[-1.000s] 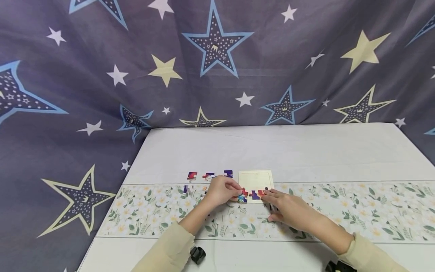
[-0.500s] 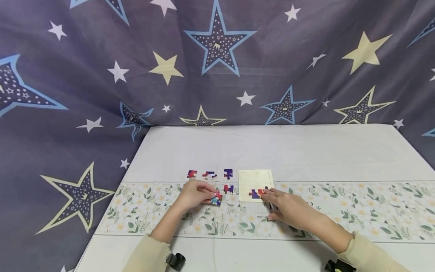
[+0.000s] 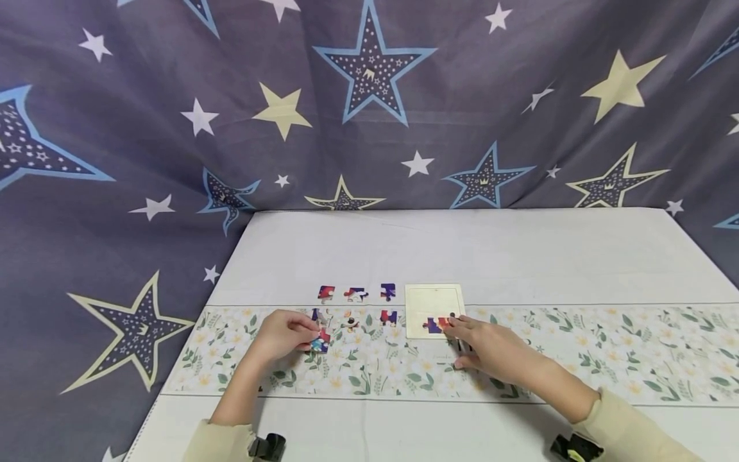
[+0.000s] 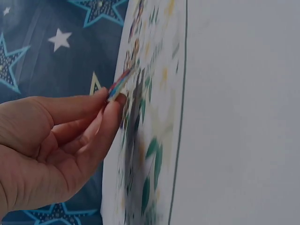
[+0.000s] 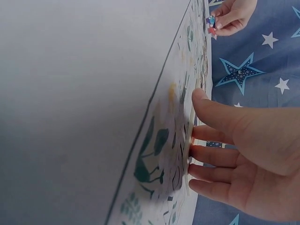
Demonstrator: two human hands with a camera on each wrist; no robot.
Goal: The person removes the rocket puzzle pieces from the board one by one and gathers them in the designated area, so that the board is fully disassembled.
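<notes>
My left hand (image 3: 285,335) pinches a red and blue jigsaw puzzle piece (image 3: 320,341) between thumb and fingertips, left of the puzzle tray and close over the cloth. Seen edge-on in the left wrist view, the puzzle piece (image 4: 120,84) is tilted. A cream puzzle tray (image 3: 434,298) lies flat, with purple and red-orange puzzle pieces (image 3: 432,326) joined along its lower edge. Extended fingers of my right hand (image 3: 491,346) rest on the tray's lower right corner and partly hide the pieces there. In the right wrist view its thumb (image 5: 200,95) stands apart from the fingers.
Several loose puzzle pieces (image 3: 388,292) lie in two rows left of the tray, some near the left hand. A floral band (image 3: 577,359) crosses the white table (image 3: 491,250). Behind the table hangs a star-patterned curtain (image 3: 369,154).
The left hand has lifted its puzzle piece from the tray's lower left corner and carried it left, past the loose pieces. The right hand has stayed at the tray.
</notes>
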